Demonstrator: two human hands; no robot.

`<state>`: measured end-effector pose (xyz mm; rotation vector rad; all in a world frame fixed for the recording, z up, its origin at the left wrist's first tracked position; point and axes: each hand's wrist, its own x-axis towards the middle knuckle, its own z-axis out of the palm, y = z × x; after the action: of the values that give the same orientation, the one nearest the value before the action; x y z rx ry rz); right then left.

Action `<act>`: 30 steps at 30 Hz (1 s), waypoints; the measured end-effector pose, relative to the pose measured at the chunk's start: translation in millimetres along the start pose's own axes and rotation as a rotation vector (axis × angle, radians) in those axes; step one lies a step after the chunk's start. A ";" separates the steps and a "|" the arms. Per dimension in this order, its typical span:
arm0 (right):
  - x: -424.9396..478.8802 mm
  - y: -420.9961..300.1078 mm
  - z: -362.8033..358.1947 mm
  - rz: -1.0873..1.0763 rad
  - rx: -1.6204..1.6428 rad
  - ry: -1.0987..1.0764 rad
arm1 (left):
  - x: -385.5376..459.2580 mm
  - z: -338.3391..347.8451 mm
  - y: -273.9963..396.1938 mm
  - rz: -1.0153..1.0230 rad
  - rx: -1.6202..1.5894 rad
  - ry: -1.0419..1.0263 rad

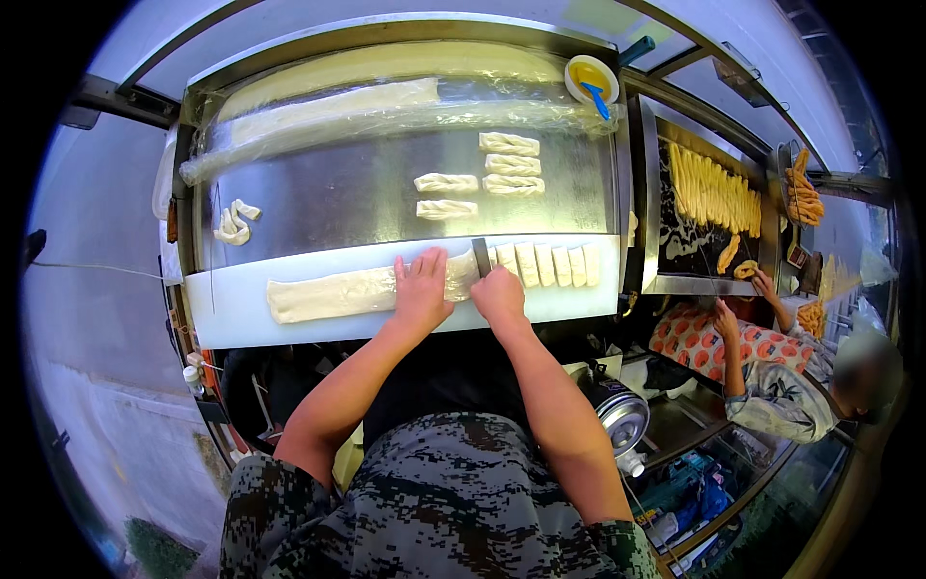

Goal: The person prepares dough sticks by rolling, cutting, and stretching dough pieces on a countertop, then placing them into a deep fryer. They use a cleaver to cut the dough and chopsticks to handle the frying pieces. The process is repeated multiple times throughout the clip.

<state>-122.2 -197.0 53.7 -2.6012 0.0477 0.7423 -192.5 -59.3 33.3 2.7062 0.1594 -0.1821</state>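
My right hand [499,293] grips a flat blade [481,257], which stands across the right end of a long dough strip [325,295]. The strip lies on a white cutting board [231,322]. Flat on the strip, just left of the blade, rests my left hand [423,289], its fingers pointing away from me; what looks like clear film shows beside it. Several cut dough pieces [544,265] stand in a row right of the blade. Beyond the board, twisted dough pieces [446,210] lie on the metal worktop [325,188].
Film-covered dough [391,65] spans the back. A bowl [592,79] of yellow liquid holds a blue-handled utensil. Dough scraps [233,223] lie left. At right, a person [778,398] works at a fryer [651,217] full of dough sticks. A metal pot [623,423] stands lower right.
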 end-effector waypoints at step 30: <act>-77.9 118.9 -38.3 -0.098 0.141 -0.235 | 5.2 -21.1 20.9 -0.026 0.081 -0.035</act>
<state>-187.5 -327.1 75.4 -2.3499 -0.0948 0.9667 -182.3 -69.0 60.0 2.7804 0.1803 -0.2480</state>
